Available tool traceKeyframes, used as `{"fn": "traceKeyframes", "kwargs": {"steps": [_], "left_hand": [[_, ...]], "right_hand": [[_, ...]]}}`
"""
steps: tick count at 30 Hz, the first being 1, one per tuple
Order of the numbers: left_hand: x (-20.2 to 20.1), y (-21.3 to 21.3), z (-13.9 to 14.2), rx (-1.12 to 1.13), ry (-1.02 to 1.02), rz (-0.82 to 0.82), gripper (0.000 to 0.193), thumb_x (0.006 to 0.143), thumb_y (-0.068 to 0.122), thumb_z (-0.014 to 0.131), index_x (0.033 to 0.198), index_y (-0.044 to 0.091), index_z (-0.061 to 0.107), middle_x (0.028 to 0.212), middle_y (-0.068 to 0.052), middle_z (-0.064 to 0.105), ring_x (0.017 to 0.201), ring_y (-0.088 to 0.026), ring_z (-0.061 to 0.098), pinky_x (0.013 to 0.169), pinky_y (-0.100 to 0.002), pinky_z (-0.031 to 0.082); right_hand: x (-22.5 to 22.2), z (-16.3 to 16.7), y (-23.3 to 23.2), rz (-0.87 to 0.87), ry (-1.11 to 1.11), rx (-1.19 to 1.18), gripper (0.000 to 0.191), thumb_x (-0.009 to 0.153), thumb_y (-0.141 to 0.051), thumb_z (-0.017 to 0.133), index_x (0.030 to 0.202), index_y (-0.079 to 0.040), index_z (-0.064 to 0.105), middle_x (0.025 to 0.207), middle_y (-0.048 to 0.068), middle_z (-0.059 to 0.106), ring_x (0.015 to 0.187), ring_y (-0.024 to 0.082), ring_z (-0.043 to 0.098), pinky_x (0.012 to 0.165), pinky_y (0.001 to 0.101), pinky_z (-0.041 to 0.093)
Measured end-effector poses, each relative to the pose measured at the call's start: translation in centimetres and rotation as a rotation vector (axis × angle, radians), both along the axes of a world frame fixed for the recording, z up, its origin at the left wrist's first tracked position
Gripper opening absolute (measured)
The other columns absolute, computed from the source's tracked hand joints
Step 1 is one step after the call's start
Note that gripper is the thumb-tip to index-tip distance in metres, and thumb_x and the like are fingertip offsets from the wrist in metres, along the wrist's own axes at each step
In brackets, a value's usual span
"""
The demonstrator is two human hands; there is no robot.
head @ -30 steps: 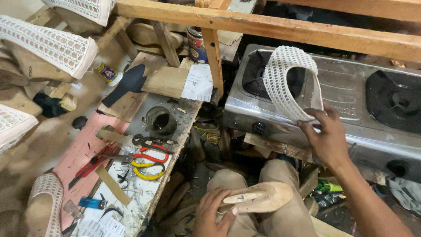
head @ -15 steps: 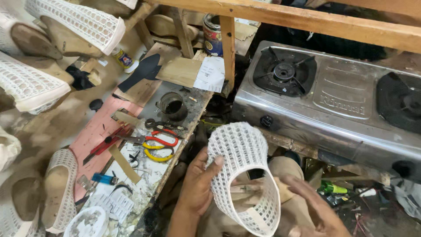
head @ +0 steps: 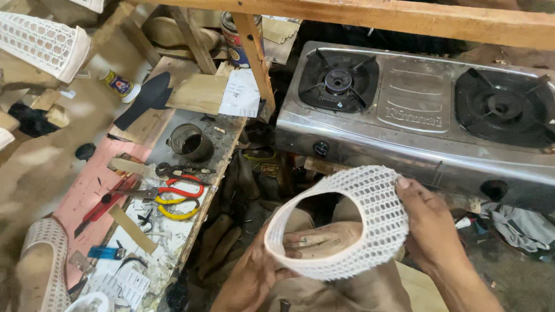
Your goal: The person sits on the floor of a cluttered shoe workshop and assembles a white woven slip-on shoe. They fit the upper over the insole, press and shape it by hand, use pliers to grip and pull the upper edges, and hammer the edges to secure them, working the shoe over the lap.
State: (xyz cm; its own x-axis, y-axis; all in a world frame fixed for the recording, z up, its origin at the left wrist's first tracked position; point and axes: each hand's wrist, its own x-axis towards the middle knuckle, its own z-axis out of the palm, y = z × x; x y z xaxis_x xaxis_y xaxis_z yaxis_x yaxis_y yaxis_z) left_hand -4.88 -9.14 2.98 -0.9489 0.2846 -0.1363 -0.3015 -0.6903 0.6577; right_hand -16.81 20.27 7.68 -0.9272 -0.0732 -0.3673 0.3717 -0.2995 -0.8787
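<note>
Head camera looks down on the white mesh shoe upper (head: 358, 225), a perforated band curved into an open loop over the person's lap, just in front of the gas stove (head: 428, 121); the left hand (head: 254, 277) grips the loop's near left edge, fingers curled and clamped on the band, with fingertips showing inside the loop; the right hand (head: 430, 228) holds the loop's right side, thumb pressed on the outer mesh and the other fingers closed behind it; inside the loop a tan shoe last (head: 324, 240) shows, though whether it touches the mesh I cannot tell; left of the stove stands a cluttered workbench (head: 87, 190), and on it lie red-handled scissors (head: 182, 189) touching yellow-handled scissors (head: 176, 211), with a blue lighter (head: 104, 252) nearer the camera; farther along the bench sits a small metal cup (head: 189, 143), then a black insole cutout (head: 147, 98); behind the stove's left end a printed tin can (head: 234, 40) stands by a wooden post (head: 254, 58); a wooden beam (head: 404, 17) runs above the stove.
</note>
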Motion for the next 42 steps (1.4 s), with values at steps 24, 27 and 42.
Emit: {"fn": "traceKeyframes", "kwargs": {"steps": [24,27,42], "left_hand": [[-0.2,4.0,-7.2,-0.339,-0.527,0.628,0.071,0.077,0.006,0.08,0.143,-0.002,0.054,0.135,-0.02,0.068,0.125,-0.025,0.064,0.103,-0.038,0.052],[-0.8,4.4,-7.7,-0.297,-0.487,0.645,0.069,0.077,0.002,0.081,0.14,-0.003,0.056,0.134,-0.022,0.069,0.125,-0.027,0.066,0.105,-0.037,0.054],[-0.3,4.6,-11.6,-0.318,-0.387,0.76,0.053,0.076,0.001,0.081,0.126,-0.007,0.063,0.121,-0.02,0.068,0.117,-0.026,0.067,0.101,-0.039,0.053]], "right_hand": [[2.4,-15.2,0.5,-0.056,-0.25,-0.009,0.029,0.096,-0.013,0.063,0.119,0.005,0.066,0.107,0.011,0.074,0.097,0.017,0.066,0.089,0.0353,0.049],[1.9,-16.3,1.1,-0.081,-0.241,-0.019,0.029,0.098,-0.016,0.062,0.119,0.004,0.066,0.11,0.009,0.074,0.1,0.017,0.065,0.092,0.0349,0.048],[1.2,-16.2,-0.6,-0.228,-0.205,0.232,0.038,0.1,-0.018,0.068,0.123,0.012,0.07,0.106,0.012,0.071,0.092,0.016,0.061,0.08,0.0299,0.045]]}}
